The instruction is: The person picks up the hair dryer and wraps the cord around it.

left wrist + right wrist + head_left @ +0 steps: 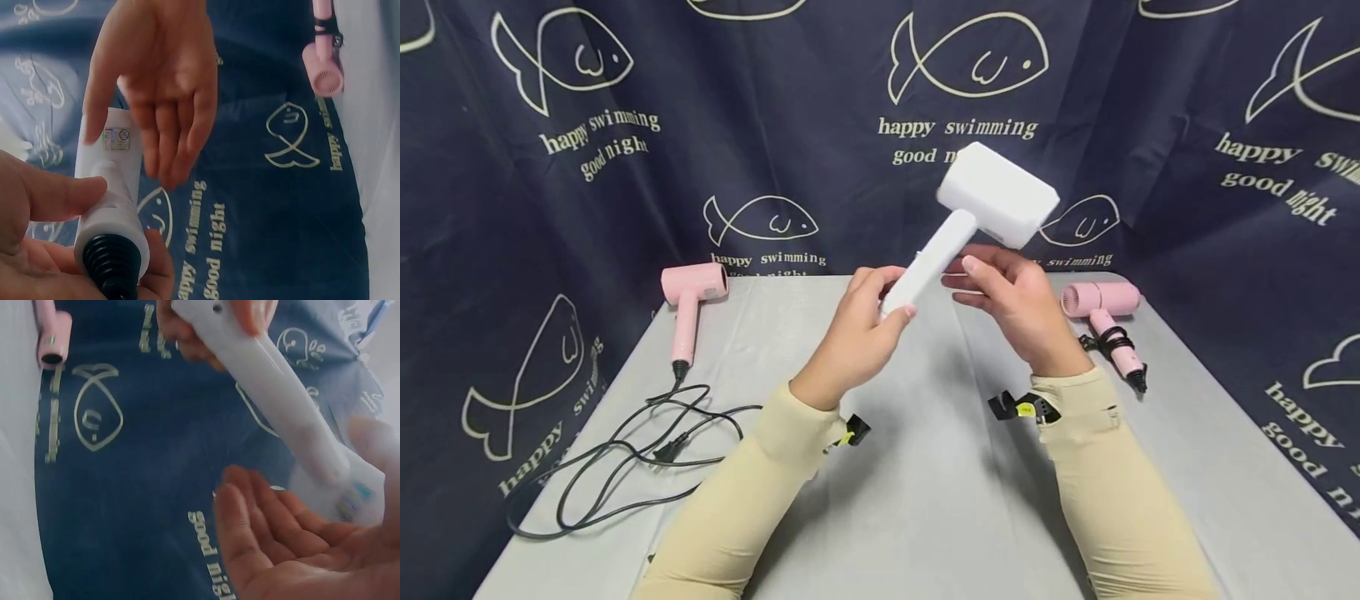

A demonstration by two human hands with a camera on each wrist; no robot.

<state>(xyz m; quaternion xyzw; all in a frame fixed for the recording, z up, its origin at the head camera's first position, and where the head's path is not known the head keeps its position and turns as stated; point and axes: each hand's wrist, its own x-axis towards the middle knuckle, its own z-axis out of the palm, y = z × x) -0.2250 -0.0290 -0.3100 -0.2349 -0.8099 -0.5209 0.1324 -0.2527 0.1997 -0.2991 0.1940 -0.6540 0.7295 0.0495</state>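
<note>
A white hair dryer (1000, 196) is held up above the table, tilted, its head toward the upper right. My left hand (857, 337) grips the lower handle, thumb on one side and fingers on the other. In the left wrist view a black ribbed cord sleeve (112, 262) comes out of the handle's end, and a small label (116, 139) shows on the dryer's head. My right hand (1011, 304) is just below the head with fingers extended and thumb apart, holding nothing. Whether it touches the dryer I cannot tell.
A pink hair dryer (694, 283) lies at the table's left, its black cord (617, 450) loosely coiled toward the front. Another pink hair dryer (1101, 300), cord wrapped round its handle, lies at the right. A dark blue curtain (850, 108) with fish drawings surrounds the grey table (917, 517).
</note>
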